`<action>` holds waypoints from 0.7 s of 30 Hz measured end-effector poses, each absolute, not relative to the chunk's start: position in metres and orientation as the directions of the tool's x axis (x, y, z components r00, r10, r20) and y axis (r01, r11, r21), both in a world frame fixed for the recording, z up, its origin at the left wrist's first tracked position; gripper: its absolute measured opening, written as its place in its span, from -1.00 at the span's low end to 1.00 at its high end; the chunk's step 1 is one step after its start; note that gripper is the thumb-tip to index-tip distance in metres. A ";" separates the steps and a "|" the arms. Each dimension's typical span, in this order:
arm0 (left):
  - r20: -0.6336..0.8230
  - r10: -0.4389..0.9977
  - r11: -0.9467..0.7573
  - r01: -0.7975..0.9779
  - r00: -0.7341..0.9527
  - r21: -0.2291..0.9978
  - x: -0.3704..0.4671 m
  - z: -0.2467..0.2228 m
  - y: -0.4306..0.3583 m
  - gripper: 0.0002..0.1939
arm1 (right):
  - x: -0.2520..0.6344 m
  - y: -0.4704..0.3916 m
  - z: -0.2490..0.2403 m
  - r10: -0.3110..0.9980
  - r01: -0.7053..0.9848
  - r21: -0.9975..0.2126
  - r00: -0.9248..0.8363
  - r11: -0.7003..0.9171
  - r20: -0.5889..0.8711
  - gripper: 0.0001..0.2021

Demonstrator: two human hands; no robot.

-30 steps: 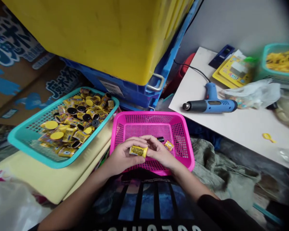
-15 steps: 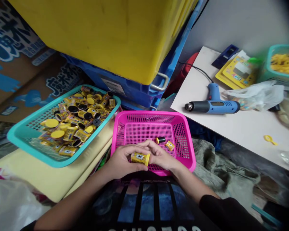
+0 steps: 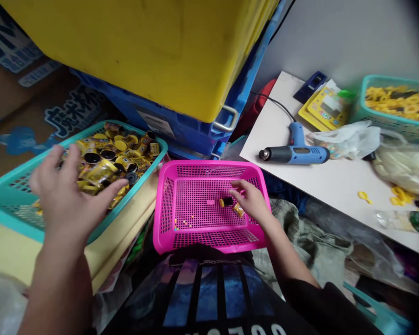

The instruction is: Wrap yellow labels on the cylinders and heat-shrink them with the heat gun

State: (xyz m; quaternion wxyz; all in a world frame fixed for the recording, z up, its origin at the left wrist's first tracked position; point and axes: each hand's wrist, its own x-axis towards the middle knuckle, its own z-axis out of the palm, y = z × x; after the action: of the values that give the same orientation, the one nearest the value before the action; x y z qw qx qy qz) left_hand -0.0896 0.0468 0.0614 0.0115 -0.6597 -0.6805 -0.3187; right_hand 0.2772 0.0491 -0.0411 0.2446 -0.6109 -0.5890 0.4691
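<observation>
My left hand (image 3: 66, 195) is spread open above the teal basket (image 3: 17, 186), its fingers and thumb wide apart. Just beyond the thumb, a small yellow-labelled canister (image 3: 101, 171) looks slightly blurred over the pile of similar canisters; whether it rests on them I cannot tell. On the other side, my right hand (image 3: 253, 201) reaches into the pink basket (image 3: 159, 204) with loosely curved fingers and nothing visible in them. Close to its fingertips lie a black canister with a yellow end (image 3: 226, 202) and a small yellow wrapped piece (image 3: 238, 210). Tiny coloured beads (image 3: 185, 222) lie at the basket's near left.
A blue heat gun (image 3: 296, 153) lies on the white table (image 3: 338, 186) at right. Behind it are yellow packs (image 3: 326, 109) and a teal basket of yellow parts (image 3: 377, 114). Stacked yellow (image 3: 143, 51) and blue crates (image 3: 192, 132) stand ahead; printed cartons (image 3: 31, 107) are at left.
My hands have parted; the left has moved to the teal basket and let go of the yellow canister. Tiny beads now show in the pink basket. The view has shifted somewhat.
</observation>
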 end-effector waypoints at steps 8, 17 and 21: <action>0.175 0.911 -0.399 0.697 0.372 0.596 -0.020 0.030 0.033 -0.69 | 0.275 0.047 -0.065 0.909 0.506 -0.846 -0.252 -0.169 -0.332 -0.62; -0.231 0.544 -0.413 0.497 0.807 0.763 0.148 -0.047 0.056 -0.85 | 0.304 0.040 -0.026 0.968 0.009 -0.977 0.141 -0.212 -0.209 -0.49; -0.280 0.577 -0.264 0.499 0.767 0.825 0.172 -0.074 0.071 -0.91 | 0.304 0.028 -0.027 0.955 -0.065 -0.973 0.187 -0.222 -0.230 -0.52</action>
State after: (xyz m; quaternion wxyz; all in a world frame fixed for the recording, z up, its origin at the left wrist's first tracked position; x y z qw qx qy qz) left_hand 0.1719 0.0713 -0.0738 -0.5033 -0.7940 -0.3388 -0.0386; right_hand 0.3040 0.0276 -0.0273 0.4963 -0.5891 -0.3778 0.5138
